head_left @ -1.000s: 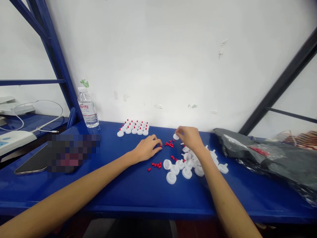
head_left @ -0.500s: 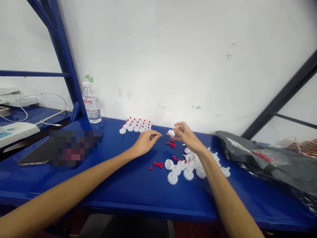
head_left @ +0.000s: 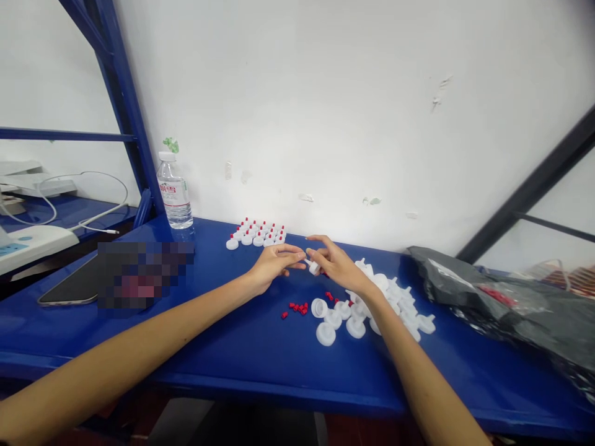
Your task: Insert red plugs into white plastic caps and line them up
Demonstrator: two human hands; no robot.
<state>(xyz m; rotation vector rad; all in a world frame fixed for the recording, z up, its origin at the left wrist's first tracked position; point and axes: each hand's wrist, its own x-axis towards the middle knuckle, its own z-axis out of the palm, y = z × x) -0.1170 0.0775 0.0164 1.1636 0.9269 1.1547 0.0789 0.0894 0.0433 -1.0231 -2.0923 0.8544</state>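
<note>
My right hand (head_left: 341,267) holds a white nozzle cap (head_left: 314,268) between its fingers, the thin spout pointing left. Fingertips of my left hand (head_left: 273,266) are pinched together at the end of that spout; whatever is between them is hidden. Below the hands lie small red tips (head_left: 297,307), scattered on the blue table (head_left: 242,347). A heap of loose white nozzle caps (head_left: 356,326) spreads under and beside my right forearm. Behind my left hand, white caps with red tips (head_left: 258,240) stand upright in rows near the wall.
A water bottle (head_left: 175,195) stands at the back left. A dark phone (head_left: 69,285) lies beside a blurred-out patch. A white power strip (head_left: 35,248) with a cable is at far left. Grey plastic bags (head_left: 465,291) cover the right side, against the wall.
My right hand has lifted a white nozzle cap from the table and brought it left and down to my left hand. My left fingers have closed into a pinch at its spout.
</note>
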